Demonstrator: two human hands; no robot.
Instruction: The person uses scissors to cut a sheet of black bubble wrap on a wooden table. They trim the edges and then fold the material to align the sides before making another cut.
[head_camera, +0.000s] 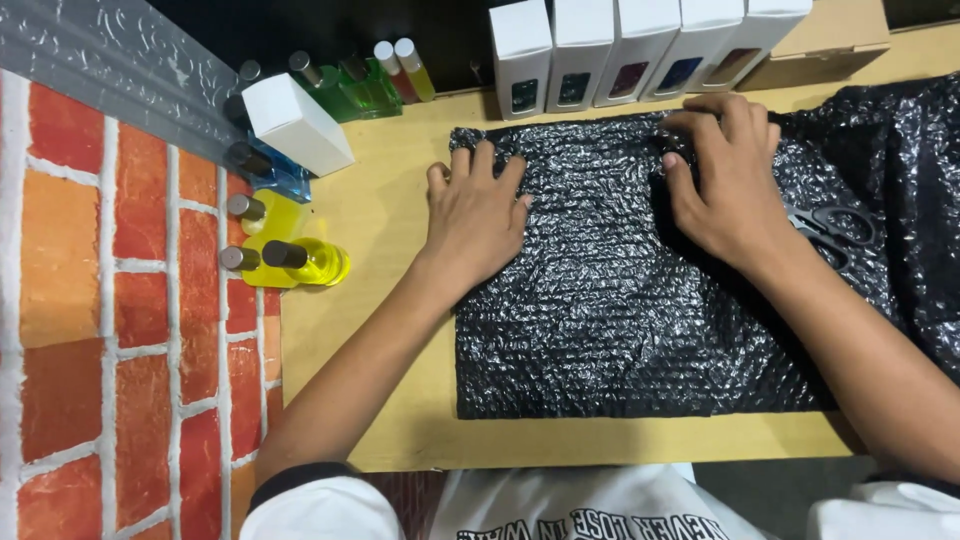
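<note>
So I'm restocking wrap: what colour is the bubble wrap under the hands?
Black and glossy bubble wrap, clearest in the head view.

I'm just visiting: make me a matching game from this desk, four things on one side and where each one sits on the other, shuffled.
Things:
1. scissors
2. left hand
3. yellow bottles
4. row of white boxes

Places:
A. along the far edge of the table
B. at the table's left edge, by the brick pattern
C. flat on the black bubble wrap's left part
D. on the wrap, beside the right hand

Pairs: 1-D, 2-C, 3-B, 4-A
</note>
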